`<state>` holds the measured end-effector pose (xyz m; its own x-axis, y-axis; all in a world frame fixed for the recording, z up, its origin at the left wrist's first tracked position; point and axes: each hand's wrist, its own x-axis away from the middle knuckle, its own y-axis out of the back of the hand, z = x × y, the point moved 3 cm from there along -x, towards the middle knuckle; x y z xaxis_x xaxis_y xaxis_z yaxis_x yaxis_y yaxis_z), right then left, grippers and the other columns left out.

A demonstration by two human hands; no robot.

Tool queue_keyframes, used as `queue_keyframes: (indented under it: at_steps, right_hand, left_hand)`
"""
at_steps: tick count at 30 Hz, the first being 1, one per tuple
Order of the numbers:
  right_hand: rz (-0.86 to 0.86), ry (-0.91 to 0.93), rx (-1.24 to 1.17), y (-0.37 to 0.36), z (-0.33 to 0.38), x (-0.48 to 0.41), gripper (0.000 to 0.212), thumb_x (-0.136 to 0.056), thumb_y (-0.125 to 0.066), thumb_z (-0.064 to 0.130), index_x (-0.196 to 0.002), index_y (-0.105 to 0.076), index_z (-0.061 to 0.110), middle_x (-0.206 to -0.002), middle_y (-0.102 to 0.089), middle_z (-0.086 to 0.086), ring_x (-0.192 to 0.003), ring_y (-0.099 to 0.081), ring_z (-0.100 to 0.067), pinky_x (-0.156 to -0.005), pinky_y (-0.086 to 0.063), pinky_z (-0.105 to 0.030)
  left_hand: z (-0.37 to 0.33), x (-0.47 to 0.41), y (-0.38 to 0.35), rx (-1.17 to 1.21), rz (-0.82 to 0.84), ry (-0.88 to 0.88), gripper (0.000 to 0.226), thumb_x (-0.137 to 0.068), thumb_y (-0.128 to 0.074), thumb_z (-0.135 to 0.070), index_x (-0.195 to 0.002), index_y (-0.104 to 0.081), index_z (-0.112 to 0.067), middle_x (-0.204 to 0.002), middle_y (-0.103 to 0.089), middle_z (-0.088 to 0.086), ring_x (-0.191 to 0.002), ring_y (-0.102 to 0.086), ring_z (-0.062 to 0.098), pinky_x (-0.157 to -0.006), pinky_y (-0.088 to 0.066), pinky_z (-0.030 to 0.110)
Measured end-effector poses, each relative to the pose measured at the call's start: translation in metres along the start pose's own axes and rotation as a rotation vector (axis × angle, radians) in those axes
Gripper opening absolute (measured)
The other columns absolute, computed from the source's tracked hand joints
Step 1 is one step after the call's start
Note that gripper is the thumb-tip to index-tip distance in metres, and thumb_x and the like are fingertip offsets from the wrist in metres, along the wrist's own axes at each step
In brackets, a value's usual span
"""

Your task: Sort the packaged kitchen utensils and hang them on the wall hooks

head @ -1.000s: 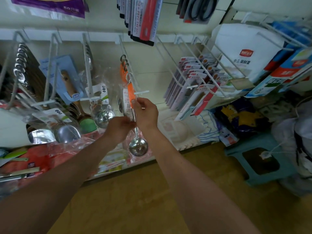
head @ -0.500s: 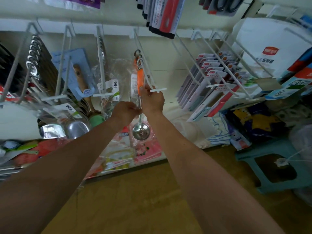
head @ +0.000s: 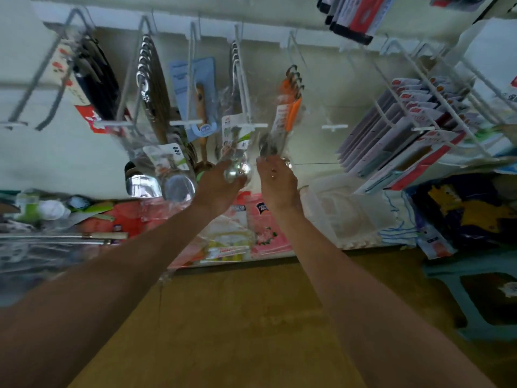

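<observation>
Orange-handled steel spoons in clear packets [head: 291,113] hang on a white wire hook [head: 296,51] at the middle of the wall. My right hand [head: 277,180] is just below them, its fingertips bunched on the lowest spoon bowl. One hook to the left hangs a packaged steel ladle [head: 237,152]; my left hand [head: 218,186] cups its shiny round bowl between thumb and fingers. The frame is blurred by motion, so the finger positions are not sharp.
Further left hang a wooden spatula on a blue card [head: 201,102], big steel ladles [head: 156,180] and dark-handled tools [head: 98,79]. Red-and-white carded packs [head: 405,127] fill the hooks on the right. Pink packets [head: 260,225] lie on the low shelf. A teal stool [head: 475,289] stands at the right.
Both hands have dropped from the hook's tip to the spoon bowls. The orange-handled spoon now hangs on the hook. My left hand has shifted onto the neighbouring ladle. The camera tilted and moved closer.
</observation>
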<state>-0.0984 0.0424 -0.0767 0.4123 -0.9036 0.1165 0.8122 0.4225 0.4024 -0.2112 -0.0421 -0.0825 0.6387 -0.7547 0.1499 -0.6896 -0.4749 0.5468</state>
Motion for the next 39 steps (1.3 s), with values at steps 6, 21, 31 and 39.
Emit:
queue_keyframes:
  at_steps: [6,21,31,39]
  right_hand:
    - [0.191,0.266,0.263,-0.043,0.011,0.051,0.05,-0.1,-0.05,0.045,-0.14,-0.052,0.016,-0.141,-0.054,-0.002,-0.128,-0.051,-0.015,-0.103,-0.04,-0.025]
    - [0.623,0.72,0.424,-0.303,0.099,0.238,0.038,-0.1,-0.043,0.05,-0.128,-0.056,0.026,-0.121,-0.062,0.003,-0.112,-0.056,-0.014,-0.09,-0.05,-0.033]
    - [0.827,0.902,0.503,-0.467,0.15,0.41,0.063,-0.099,-0.031,0.06,-0.144,-0.044,0.017,-0.142,-0.053,-0.003,-0.132,-0.046,-0.019,-0.109,-0.041,-0.04]
    - [0.969,1.033,0.466,-0.585,0.192,0.569,0.064,-0.1,-0.035,0.055,-0.139,-0.048,0.007,-0.137,-0.056,-0.01,-0.127,-0.052,-0.025,-0.104,-0.045,-0.039]
  left_hand:
    - [0.056,0.06,0.085,-0.155,-0.133,-0.14,0.05,-0.092,-0.066,-0.027,-0.136,-0.052,-0.008,-0.131,-0.056,0.005,-0.118,-0.05,0.013,-0.097,-0.028,0.01]
    - [0.255,0.234,0.319,-0.273,-0.49,0.268,0.063,-0.094,-0.056,-0.046,-0.146,-0.041,-0.012,-0.15,-0.041,0.012,-0.139,-0.034,0.029,-0.113,-0.028,0.04]
    - [0.383,0.409,0.463,-0.235,-0.688,0.457,0.066,-0.093,-0.05,-0.053,-0.145,-0.04,-0.013,-0.148,-0.042,0.011,-0.137,-0.035,0.03,-0.112,-0.03,0.043]
    - [0.475,0.557,0.567,-0.252,-0.819,0.638,0.06,-0.094,-0.056,-0.044,-0.145,-0.042,-0.013,-0.147,-0.044,0.009,-0.132,-0.04,0.033,-0.106,-0.036,0.046]
